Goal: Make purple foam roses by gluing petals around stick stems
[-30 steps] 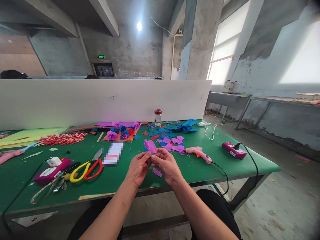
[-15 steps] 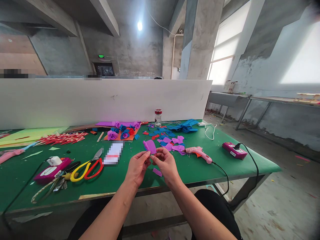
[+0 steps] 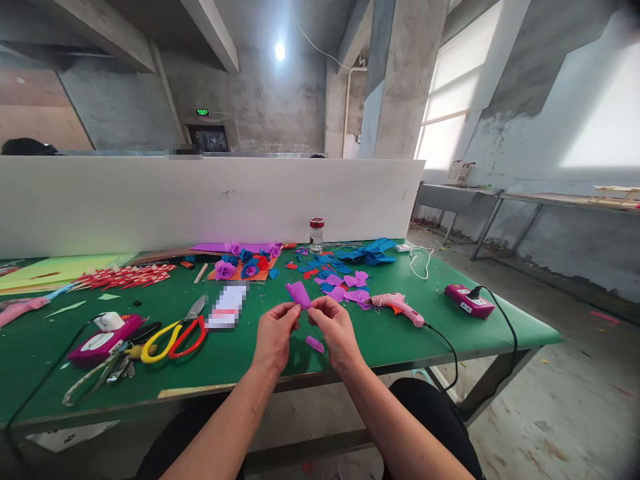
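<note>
Paper (image 3: 299,294), purple and curled, is held in the air above the near part of the green table (image 3: 500,333), just beyond the fingertips of both hands. Its narrow lower end is between these fingertips; from there its long axis goes up and away from the person, leaning a little to the left. The left hand (image 3: 274,333) pinches this end between thumb and forefinger. The right hand (image 3: 334,330) also pinches, at the right side of the same end. Both hands are about equally near to the paper, but its upper end leans toward the left one's side.

Below the fingertips, between the two hands, a purple scrap (image 3: 315,344) lies on the table. Beyond the right hand are loose petals (image 3: 345,287). To the right of them lies the glue gun (image 3: 400,307), with its nozzle turned left, toward the petals. To the left of the left hand are scissors (image 3: 186,332), their handles nearer to the person. Farther back, flowers (image 3: 250,268) lie on an orange sheet (image 3: 267,275), and a jar (image 3: 317,237) stands before the white board (image 3: 210,200).
</note>
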A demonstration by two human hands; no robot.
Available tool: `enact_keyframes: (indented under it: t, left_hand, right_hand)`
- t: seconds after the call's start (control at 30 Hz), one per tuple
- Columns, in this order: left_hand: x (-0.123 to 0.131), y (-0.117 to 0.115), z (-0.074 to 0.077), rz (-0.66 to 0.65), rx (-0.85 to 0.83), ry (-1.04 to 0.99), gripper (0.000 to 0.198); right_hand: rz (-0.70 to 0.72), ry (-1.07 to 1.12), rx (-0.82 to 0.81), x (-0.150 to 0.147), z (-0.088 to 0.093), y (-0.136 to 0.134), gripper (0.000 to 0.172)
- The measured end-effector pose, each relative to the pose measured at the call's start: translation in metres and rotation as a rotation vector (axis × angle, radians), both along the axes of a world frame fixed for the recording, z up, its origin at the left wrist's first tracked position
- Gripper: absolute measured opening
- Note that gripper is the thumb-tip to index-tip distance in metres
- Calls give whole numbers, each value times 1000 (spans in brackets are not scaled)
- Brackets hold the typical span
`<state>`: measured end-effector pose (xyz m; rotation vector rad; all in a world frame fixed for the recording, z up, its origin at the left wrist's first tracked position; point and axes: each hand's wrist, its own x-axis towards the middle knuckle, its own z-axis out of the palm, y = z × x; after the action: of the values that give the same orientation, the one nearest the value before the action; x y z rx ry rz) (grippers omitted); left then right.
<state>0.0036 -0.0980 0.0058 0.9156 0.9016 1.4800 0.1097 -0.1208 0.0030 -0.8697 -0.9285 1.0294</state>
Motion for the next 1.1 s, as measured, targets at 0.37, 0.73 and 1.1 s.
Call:
enact_keyframes:
  t: [0.37, 0.73, 1.1]
  left_hand:
    - [-2, -3, 3, -43, -52, -62, 30]
    - [-8, -2, 5, -246, -54, -136, 22]
    - [-10, -2, 9, -288, -73, -124, 24]
  right_hand:
    - [111, 20, -4, -4, -11, 6, 19]
    - [209, 210, -81, -7, -6, 0, 27]
    - [272, 313, -119, -11, -7, -3, 32]
